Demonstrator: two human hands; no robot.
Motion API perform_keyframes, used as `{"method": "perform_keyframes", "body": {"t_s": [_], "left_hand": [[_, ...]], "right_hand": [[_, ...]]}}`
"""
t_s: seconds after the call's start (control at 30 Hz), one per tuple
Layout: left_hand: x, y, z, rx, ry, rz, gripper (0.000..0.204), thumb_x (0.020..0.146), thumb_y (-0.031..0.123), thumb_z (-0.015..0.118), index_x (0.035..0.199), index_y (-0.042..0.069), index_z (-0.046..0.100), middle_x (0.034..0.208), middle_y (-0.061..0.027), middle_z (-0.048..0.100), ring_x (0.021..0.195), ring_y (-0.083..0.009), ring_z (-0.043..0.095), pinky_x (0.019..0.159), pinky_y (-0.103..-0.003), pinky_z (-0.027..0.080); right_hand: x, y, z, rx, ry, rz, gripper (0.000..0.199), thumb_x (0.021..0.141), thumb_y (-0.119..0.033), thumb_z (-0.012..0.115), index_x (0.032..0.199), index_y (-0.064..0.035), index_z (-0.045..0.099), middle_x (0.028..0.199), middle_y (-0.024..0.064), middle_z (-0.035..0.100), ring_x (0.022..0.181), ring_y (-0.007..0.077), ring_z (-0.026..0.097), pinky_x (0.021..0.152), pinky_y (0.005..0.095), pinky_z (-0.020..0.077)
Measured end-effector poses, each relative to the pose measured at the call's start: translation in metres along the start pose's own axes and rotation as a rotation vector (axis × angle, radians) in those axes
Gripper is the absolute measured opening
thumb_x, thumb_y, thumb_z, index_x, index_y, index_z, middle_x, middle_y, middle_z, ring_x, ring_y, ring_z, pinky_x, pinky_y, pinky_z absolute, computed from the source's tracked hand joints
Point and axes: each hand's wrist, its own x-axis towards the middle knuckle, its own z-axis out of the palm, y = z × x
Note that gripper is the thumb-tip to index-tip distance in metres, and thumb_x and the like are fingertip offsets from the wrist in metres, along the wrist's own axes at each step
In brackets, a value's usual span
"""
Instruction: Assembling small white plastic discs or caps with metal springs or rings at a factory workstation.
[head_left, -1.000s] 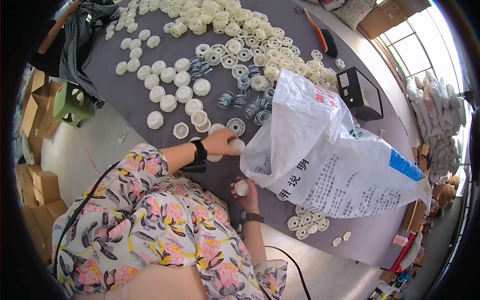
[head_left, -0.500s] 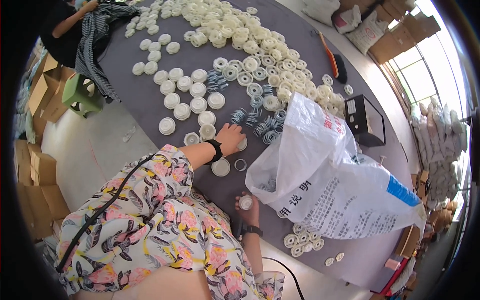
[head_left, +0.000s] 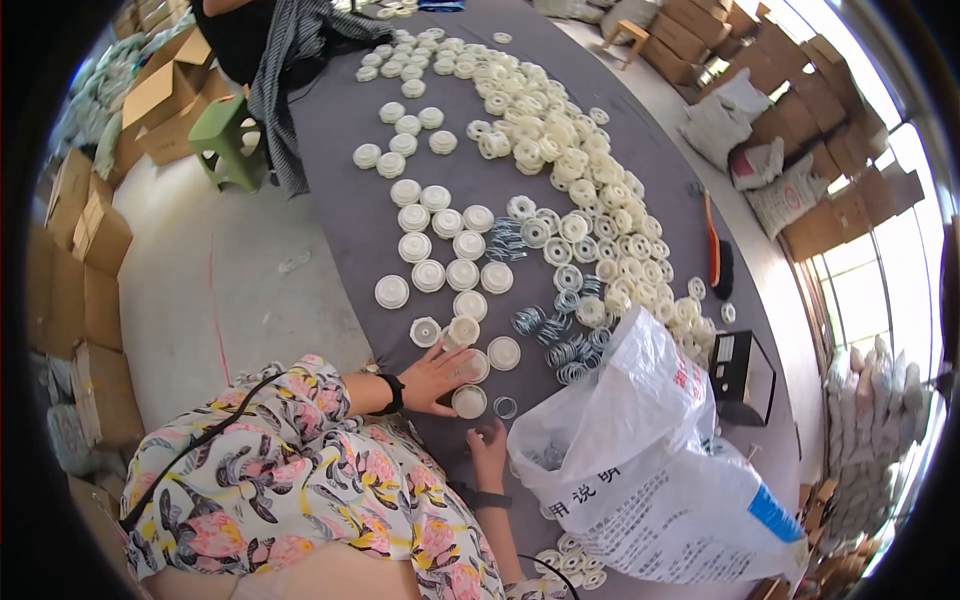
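Observation:
My left hand (head_left: pixel 438 382) reaches over the table's near edge with fingers stretched out. Its fingertips touch a white round cap (head_left: pixel 477 367). Close by its thumb sits another white cap (head_left: pixel 469 402), showing a paler round face. My right hand (head_left: pixel 488 450) is lower down, beside the mouth of a large white printed plastic bag (head_left: pixel 640 450). Its thumb and fingers look apart, and I see nothing between them. A thin metal ring (head_left: pixel 505 407) lies between the hands and the bag. Farther up are a lone white cap (head_left: pixel 504 353) and an upturned hollow one (head_left: pixel 425 332).
Rows of white caps (head_left: pixel 428 275) stand ahead, beside metal coil springs (head_left: pixel 570 355) and a long heap of cream slotted discs (head_left: pixel 570 165). A black box (head_left: pixel 740 375) and a brush (head_left: pixel 718 255) are on the right. A person (head_left: pixel 235 45) is at the far left, near a green stool (head_left: pixel 225 145).
The view has shifted, so the table appears lower and farther right. My left hand has drawn back from one cap. The white cap seen in my right hand earlier no longer shows there.

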Motion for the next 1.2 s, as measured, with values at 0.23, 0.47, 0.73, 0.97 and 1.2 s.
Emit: {"method": "perform_keyframes", "body": {"t_s": [0.23, 0.47, 0.73, 0.97, 1.2], "left_hand": [[-0.051, -0.042, -0.005, -0.026, 0.311, -0.500, 0.110, 0.058, 0.061, 0.073, 0.142, 0.009, 0.024, 0.146, -0.0233, 0.015, 0.137, -0.0394, 0.012, 0.108, -0.060, 0.007], [-0.040, -0.069, -0.008, -0.042, 0.302, -0.780, 0.123, 0.050, 0.062, 0.077, 0.144, 0.010, 0.018, 0.147, -0.0281, 0.003, 0.136, -0.0475, 0.001, 0.105, -0.064, 0.005], [-0.022, -0.142, -0.048, -0.073, 0.247, -0.834, 0.121, 0.052, 0.061, 0.077, 0.144, 0.010, 0.017, 0.146, -0.0301, 0.004, 0.136, -0.0484, 0.002, 0.104, -0.066, 0.004], [-0.017, -0.223, -0.091, -0.104, 0.251, -0.860, 0.119, 0.052, 0.060, 0.077, 0.144, 0.012, 0.018, 0.147, -0.0281, 0.004, 0.137, -0.0465, 0.001, 0.104, -0.067, 0.004], [0.012, -0.329, -0.140, -0.138, 0.243, -0.837, 0.121, 0.052, 0.059, 0.078, 0.145, 0.015, 0.016, 0.148, -0.0264, 0.002, 0.137, -0.0457, 0.003, 0.104, -0.067, 0.005]], "right_hand": [[0.017, -0.034, 0.039, -0.419, 0.070, -0.217, 0.092, 0.069, -0.019, 0.077, 0.140, -0.0002, 0.022, 0.134, 0.0276, 0.031, 0.119, 0.0373, 0.039, 0.097, 0.0392, 0.0389], [0.049, -0.066, 0.081, -0.592, 0.075, -0.406, 0.101, 0.065, -0.024, 0.080, 0.142, -0.0037, 0.019, 0.136, 0.0293, 0.028, 0.127, 0.0426, 0.029, 0.103, 0.0423, 0.0329], [0.088, -0.139, 0.137, -0.781, 0.108, -0.169, 0.111, 0.060, -0.036, 0.083, 0.144, -0.0105, 0.014, 0.138, 0.0385, 0.015, 0.126, 0.0493, 0.030, 0.096, 0.0443, 0.0408], [0.144, -0.185, 0.192, -0.870, 0.148, -0.085, 0.116, 0.057, -0.036, 0.084, 0.145, -0.0138, 0.013, 0.139, 0.0384, 0.012, 0.119, 0.0500, 0.040, 0.090, 0.0455, 0.0455], [0.193, -0.234, 0.237, -0.933, 0.093, -0.128, 0.122, 0.054, -0.038, 0.085, 0.145, -0.0091, 0.009, 0.139, 0.0405, 0.015, 0.130, 0.0491, 0.024, 0.095, 0.0447, 0.0423]]}}
